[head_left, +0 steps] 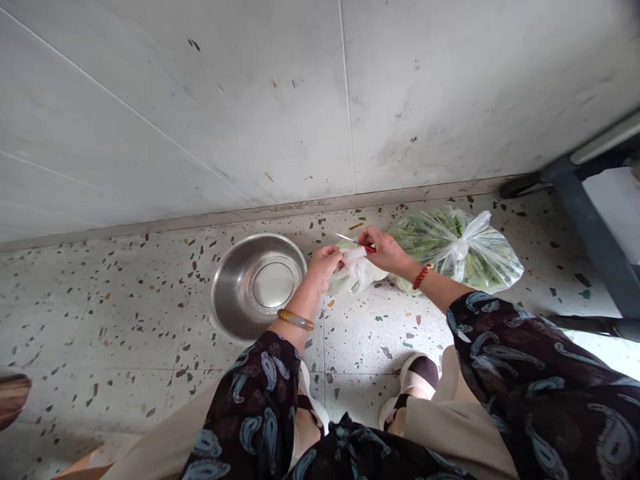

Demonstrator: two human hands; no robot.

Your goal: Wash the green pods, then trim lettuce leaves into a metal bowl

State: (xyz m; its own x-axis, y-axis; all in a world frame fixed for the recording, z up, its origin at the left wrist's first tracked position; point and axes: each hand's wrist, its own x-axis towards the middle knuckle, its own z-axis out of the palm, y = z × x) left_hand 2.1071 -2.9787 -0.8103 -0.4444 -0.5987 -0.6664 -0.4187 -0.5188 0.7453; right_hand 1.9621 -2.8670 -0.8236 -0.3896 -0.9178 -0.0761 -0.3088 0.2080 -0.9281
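A small translucent plastic bag with something pale green inside is between my two hands, low over the floor. My left hand pinches the gathered plastic on its left side. In my right hand is a knife with a red handle; its thin blade points left, across the top of the bag. My right fingers are closed around the handle, close to the plastic. A large clear bag of leafy green vegetables, knotted on top, lies just right of my right hand.
A round steel basin stands on the speckled floor left of my left hand. The grey wall rises in front. A dark metal frame with legs is at the right. My feet are below the bags.
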